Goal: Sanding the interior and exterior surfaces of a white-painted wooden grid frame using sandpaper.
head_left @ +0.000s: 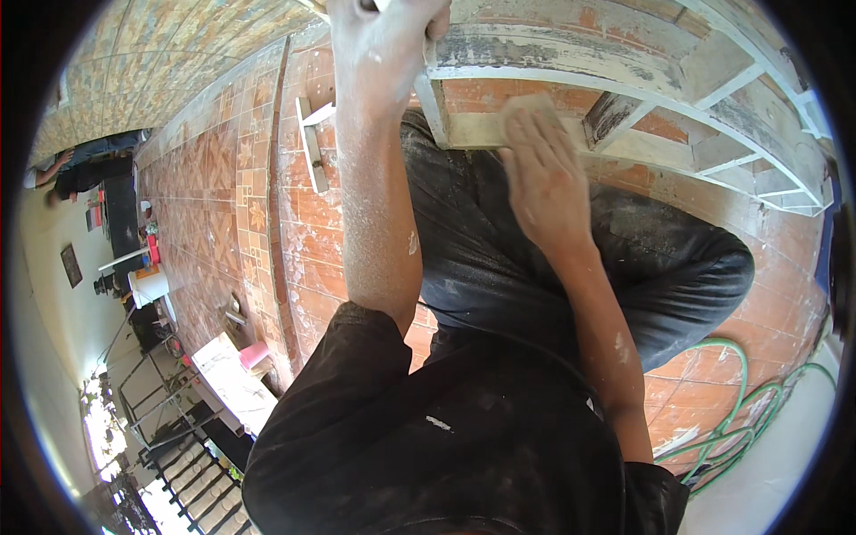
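The fingers of the right hand point(546, 174) lie nearly straight and close together over a pale pad point(524, 104); I can't tell whether they grip it or only rest on it. The pad sits against the cream-coloured rail point(477, 130) of a long white frame point(615, 82), just above the lap. The left hand point(390, 40), coated in white dust, is at the top edge of my view beside the frame's near end; its fingertips are cut off, so I can't tell what they hold.

The frame, its paint worn and grey in patches, runs rightward with short crosspieces between its rails, bending in my fisheye view. Below it I see folded legs in dusty black trousers point(678, 259) and a black shirt point(481, 437). A pale bar-shaped object point(311, 152) lies on the reddish tiled floor point(308, 259), left of the left forearm.

Farther out, a green hose point(742, 419) lies coiled at lower right. On the left I make out a pink cup point(254, 355) on a white surface point(223, 370), a white bucket point(149, 287) and another person point(94, 174) in dark clothing.
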A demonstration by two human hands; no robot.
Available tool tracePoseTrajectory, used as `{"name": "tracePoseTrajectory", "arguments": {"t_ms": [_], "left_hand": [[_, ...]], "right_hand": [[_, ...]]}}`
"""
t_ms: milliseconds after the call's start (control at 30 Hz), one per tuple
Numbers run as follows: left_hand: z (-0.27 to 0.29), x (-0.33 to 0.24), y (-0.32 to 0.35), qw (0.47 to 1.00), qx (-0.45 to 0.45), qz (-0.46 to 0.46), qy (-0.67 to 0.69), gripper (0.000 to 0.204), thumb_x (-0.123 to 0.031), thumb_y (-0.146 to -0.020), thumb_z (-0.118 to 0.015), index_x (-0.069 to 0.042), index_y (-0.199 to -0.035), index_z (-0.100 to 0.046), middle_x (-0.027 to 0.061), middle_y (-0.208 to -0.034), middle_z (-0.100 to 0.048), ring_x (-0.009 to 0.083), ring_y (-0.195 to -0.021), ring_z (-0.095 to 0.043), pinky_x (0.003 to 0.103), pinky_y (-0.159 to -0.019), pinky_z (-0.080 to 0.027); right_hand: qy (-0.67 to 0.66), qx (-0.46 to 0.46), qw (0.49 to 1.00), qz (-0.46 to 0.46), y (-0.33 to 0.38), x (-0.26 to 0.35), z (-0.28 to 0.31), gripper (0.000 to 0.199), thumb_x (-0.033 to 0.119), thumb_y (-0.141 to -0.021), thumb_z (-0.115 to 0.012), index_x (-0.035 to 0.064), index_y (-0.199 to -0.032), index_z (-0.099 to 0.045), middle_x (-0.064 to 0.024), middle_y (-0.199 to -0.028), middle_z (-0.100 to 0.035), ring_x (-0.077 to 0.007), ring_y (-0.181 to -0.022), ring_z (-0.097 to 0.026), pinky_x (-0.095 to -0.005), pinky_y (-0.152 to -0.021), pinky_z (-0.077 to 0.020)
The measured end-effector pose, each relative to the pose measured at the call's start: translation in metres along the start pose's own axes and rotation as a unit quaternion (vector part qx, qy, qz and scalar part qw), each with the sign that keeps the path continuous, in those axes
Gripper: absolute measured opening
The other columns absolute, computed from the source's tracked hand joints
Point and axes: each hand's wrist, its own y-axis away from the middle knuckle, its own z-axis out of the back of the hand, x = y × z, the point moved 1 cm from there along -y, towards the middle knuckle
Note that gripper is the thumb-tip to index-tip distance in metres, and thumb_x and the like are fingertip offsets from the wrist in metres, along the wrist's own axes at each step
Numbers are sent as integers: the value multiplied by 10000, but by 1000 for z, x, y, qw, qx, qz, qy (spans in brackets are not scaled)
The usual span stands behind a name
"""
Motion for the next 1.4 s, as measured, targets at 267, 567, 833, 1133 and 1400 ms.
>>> {"name": "tracePoseTrajectory", "arguments": {"t_ms": [267,567,833,1133,1400], "left_hand": [[4,5,7,997,-69,-7,-14,286,-315,-882,-651,-55,-827,-545,-37,-594,-438,52,-471,-375,216,-431,-283],[-8,-5,13,989,-125,38,-67,329,-341,-842,-698,-71,-723,-554,-53,-546,-439,39,-445,-364,214,-415,-262],[-1,-5,17,990,-99,2,-97,347,-358,-826,-715,-65,-701,-576,-57,-551,-454,34,-470,-381,216,-425,-247],[9,15,44,995,14,-36,-89,343,-308,-829,-663,8,-941,-591,48,-782,-588,143,-750,-562,318,-701,-460],[-5,35,69,986,-157,-4,-51,231,-186,-797,-690,4,-740,-573,-35,-604,-517,59,-566,-462,233,-509,-380]], "right_hand": [[-61,-1,998,20,2,37,-12,376,157,-877,-551,-56,-1186,-530,-196,-1233,-545,-331,-1202,-474,-432,-1047,-334],[-81,0,997,1,0,28,-12,305,128,-894,-522,-34,-1149,-566,-185,-1210,-568,-331,-1187,-492,-428,-1039,-351],[-5,-14,999,-42,9,20,-3,314,130,-894,-507,-59,-1139,-559,-215,-1201,-556,-357,-1183,-481,-437,-1042,-344],[-40,-19,997,-61,-14,15,-13,235,102,-897,-506,-48,-1049,-605,-204,-1064,-603,-365,-1035,-537,-441,-966,-388],[-27,8,998,-54,-1,17,-9,252,132,-887,-501,-26,-1058,-598,-176,-1059,-602,-326,-1058,-536,-438,-1004,-360]]}}
